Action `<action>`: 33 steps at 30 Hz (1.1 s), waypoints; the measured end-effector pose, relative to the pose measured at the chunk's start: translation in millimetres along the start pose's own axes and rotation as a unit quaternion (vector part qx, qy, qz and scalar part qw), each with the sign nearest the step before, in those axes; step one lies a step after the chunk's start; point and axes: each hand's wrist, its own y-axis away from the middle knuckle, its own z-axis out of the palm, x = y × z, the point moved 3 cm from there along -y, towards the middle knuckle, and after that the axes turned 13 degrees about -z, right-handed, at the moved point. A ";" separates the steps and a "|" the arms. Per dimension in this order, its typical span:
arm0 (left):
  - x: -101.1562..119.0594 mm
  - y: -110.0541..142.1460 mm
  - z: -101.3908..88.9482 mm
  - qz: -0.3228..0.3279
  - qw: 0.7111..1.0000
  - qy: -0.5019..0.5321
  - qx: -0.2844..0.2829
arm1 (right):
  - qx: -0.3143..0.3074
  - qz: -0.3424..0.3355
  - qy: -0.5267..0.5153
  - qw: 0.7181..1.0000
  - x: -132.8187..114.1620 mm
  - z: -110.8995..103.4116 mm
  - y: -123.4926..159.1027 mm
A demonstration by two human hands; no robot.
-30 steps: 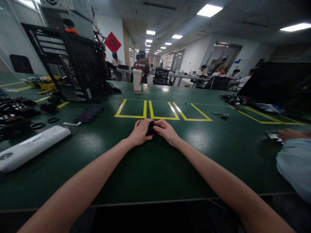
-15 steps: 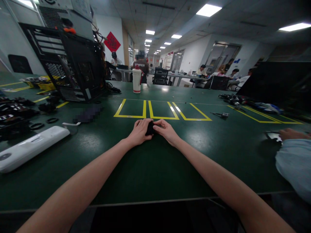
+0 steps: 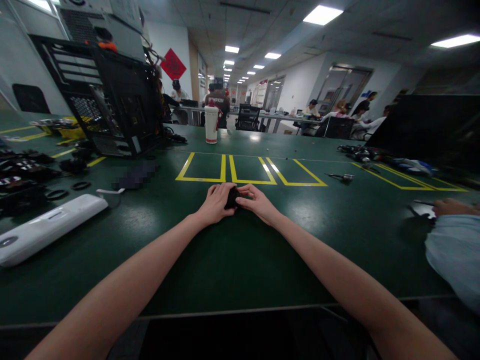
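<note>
A small black rounded object (image 3: pixel 231 198) stands on the green table (image 3: pixel 240 260), between my two hands; its kind is hard to make out. My left hand (image 3: pixel 216 202) wraps round its left side, fingers over the top and thumb low at the near side. From the right, my right hand (image 3: pixel 258 202) pinches toward the object's right edge, thumb and fingertips against it. The fingers hide much of the object. Just beyond the hands, yellow tape outlines (image 3: pixel 255 182) mark the table.
On the left are a white elongated device (image 3: pixel 52 227), black rings (image 3: pixel 57 195) and an open black computer case (image 3: pixel 123 100). A white cup (image 3: pixel 211 125) stands behind. At right lie a screwdriver-like tool (image 3: pixel 343 177) and a co-worker's hand (image 3: pixel 452 207) with a phone-like object.
My right hand's fingers have shifted very slightly at the black object's edge; my left hand stays put. The co-worker's hand at right has tilted the object it holds.
</note>
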 end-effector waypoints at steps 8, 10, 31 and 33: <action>-0.4 0.2 0.6 0.004 1.000 -0.004 -0.001 | 0.014 0.035 -0.037 0.999 7.9 0.0 -2.3; -0.7 0.2 0.5 0.004 1.000 -0.003 0.002 | 0.004 0.018 -0.031 0.999 7.3 -1.1 -2.5; -0.7 0.1 -0.1 0.002 1.000 -0.004 0.000 | -0.005 -0.015 -0.011 1.000 5.1 -0.8 -2.2; -0.6 0.1 -0.1 0.003 1.000 -0.005 0.002 | -0.002 -0.006 -0.009 1.000 5.2 -0.7 -2.2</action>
